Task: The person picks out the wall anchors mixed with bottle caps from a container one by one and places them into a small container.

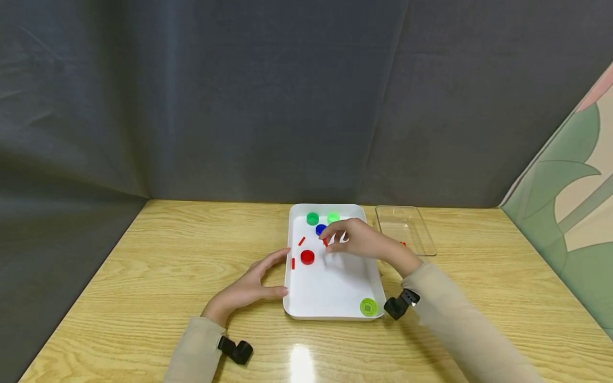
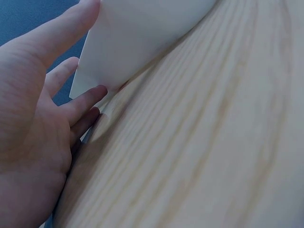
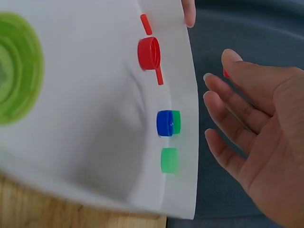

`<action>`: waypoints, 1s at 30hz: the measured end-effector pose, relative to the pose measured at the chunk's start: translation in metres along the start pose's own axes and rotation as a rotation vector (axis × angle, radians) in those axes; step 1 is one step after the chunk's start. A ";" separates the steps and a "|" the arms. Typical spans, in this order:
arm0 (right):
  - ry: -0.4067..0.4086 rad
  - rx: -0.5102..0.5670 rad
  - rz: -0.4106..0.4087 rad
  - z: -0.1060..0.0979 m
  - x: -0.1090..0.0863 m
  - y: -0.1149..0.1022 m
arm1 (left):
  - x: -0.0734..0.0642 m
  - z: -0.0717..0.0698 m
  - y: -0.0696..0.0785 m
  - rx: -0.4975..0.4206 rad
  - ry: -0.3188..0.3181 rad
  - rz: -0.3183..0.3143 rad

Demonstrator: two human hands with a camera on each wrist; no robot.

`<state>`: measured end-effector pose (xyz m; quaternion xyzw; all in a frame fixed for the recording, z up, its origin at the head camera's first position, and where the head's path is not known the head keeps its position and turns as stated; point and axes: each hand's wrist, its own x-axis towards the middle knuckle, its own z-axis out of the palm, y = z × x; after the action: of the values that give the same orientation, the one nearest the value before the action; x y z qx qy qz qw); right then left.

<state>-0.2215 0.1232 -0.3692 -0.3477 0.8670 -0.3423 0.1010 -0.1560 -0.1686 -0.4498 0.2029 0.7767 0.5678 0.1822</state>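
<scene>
A white tray [image 1: 330,290] lies on the wooden table. My left hand [image 1: 244,290] is at its left side, thumb and fingers spread, fingertips at the wall [image 2: 128,38]. Over the tray, my right hand [image 1: 356,238] pinches a small red stick [image 1: 325,243] between thumb and fingertips; only a bit of it shows in the right wrist view. Just below and left of that stick is a red bottle cap [image 1: 307,257]. Two more red sticks lie on the tray, one slanted [image 1: 301,241] and one near the left wall [image 1: 293,263]. A blue cap [image 1: 320,230] sits just beyond my right fingertips.
At the tray's far end are a green cap [image 1: 313,218] and a light green cap [image 1: 333,217]. A yellow-green cap [image 1: 369,307] sits in the near right corner. Right of the tray stands a clear container [image 1: 428,239] with red pieces [image 1: 403,243] inside, partly behind my right arm.
</scene>
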 end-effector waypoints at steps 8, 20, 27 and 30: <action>0.074 -0.011 0.015 -0.011 -0.020 0.002 | 0.001 0.001 -0.001 0.001 0.000 0.016; 0.160 -0.016 0.107 -0.029 -0.045 0.012 | 0.001 0.001 0.000 0.003 0.002 0.000; 0.193 -0.013 0.104 -0.038 -0.058 0.023 | 0.000 0.000 -0.001 0.008 0.000 0.005; 0.211 -0.033 0.105 -0.040 -0.062 0.028 | 0.000 0.000 -0.001 0.010 -0.005 0.012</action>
<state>-0.2074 0.2007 -0.3618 -0.2654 0.8955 -0.3568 0.0212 -0.1564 -0.1684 -0.4510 0.2098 0.7778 0.5645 0.1799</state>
